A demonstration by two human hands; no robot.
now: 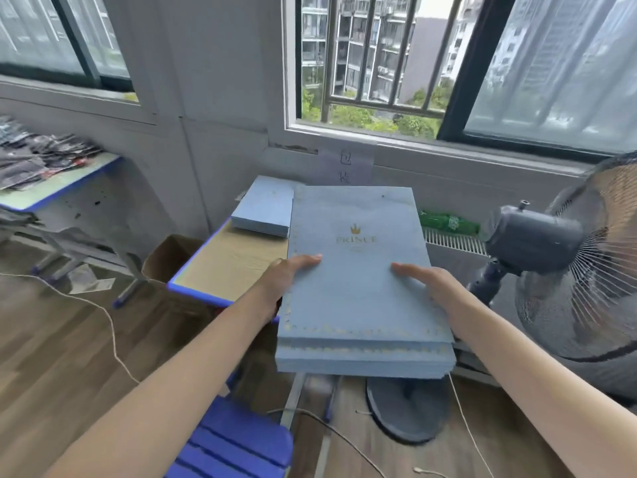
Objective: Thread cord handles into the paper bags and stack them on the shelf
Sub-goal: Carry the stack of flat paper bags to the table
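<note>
Paper bags (362,288), a flat blue stack, are hanging over the desk (227,267) edge as I'm gripping both sides: left hand (289,274) and right hand (431,281), thumbs on top, fingers probably curled underneath, hidden.

Thick stack of flat blue paper bags (362,270) between left hand (289,274) and right hand (431,284), a thumb on top at each side, over the blue-edged brown table (227,267), smaller blue paper stack (265,208) behind-left on that table, grey standing fan (551,257) to the right, green plastic bottle (448,222) behind by the wall (under the window), blue plastic stool (238,439) in front below, open cardboard box (172,257) left of the table.
</note>
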